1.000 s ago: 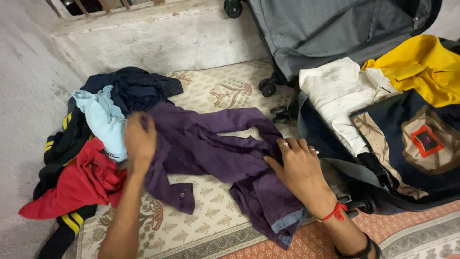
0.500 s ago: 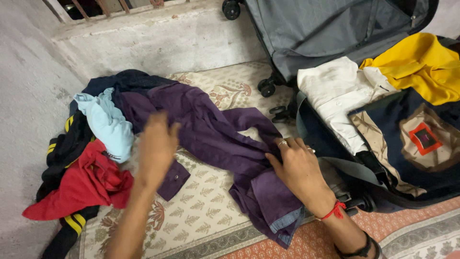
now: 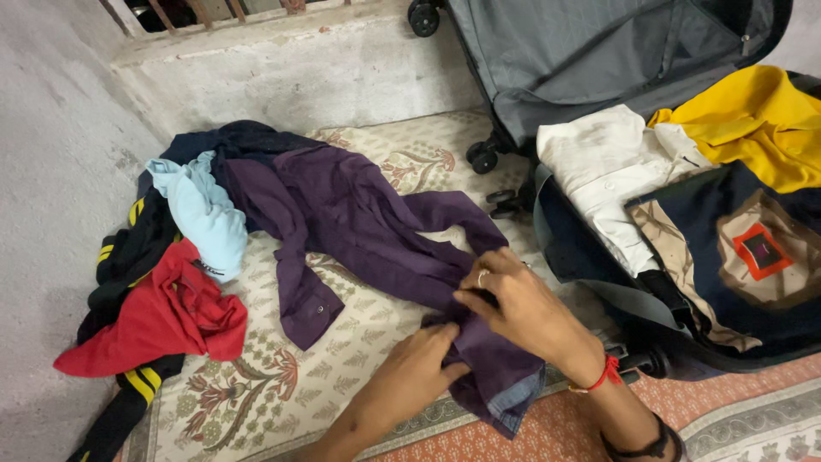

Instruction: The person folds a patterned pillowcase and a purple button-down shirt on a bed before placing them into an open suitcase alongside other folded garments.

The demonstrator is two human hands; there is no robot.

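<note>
A purple shirt (image 3: 359,222) lies spread across a patterned mat (image 3: 256,385), one sleeve with a cuff button trailing to the lower left. My left hand (image 3: 410,372) pinches the shirt's near hem. My right hand (image 3: 513,308), with a ring and a red thread at the wrist, grips the same bunched purple cloth just above the left hand. A blue lining shows at the shirt's lower edge.
A heap of clothes sits at the left: a light blue piece (image 3: 201,214), a red one (image 3: 167,321), a black one with yellow stripes (image 3: 128,248). An open suitcase (image 3: 599,265) at the right holds white (image 3: 599,162), yellow (image 3: 753,120) and navy clothes. A concrete wall (image 3: 291,68) is behind.
My left hand let go of the shirt's far side by the pile and came right to the near hem, beside my right hand. The shirt now lies flatter.
</note>
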